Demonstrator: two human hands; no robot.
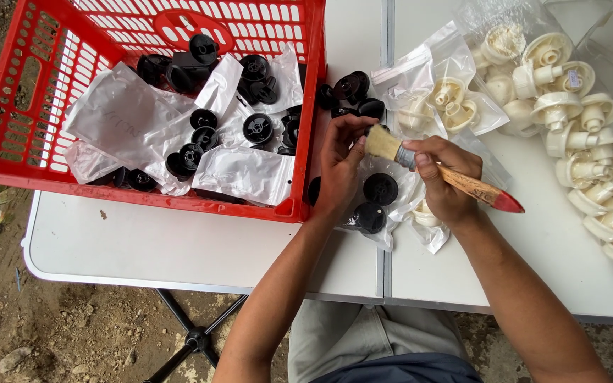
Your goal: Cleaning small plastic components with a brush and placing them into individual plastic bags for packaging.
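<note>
My right hand (443,179) grips a paintbrush (477,187) with a wooden handle and a red tip; its pale bristles press toward my left hand. My left hand (340,162) pinches a small black round part, mostly hidden by the fingers, right at the bristles. Below both hands lie black round knobs (380,189) on a clear plastic bag (400,206). More black knobs (352,89) sit just beyond my left hand, on the white table (179,245).
A red plastic crate (26,120) at the left holds black knobs and crumpled clear bags. Cream plastic parts (576,113), loose and bagged, cover the right side. Bare dirt ground and a black stand leg show below the table's front edge.
</note>
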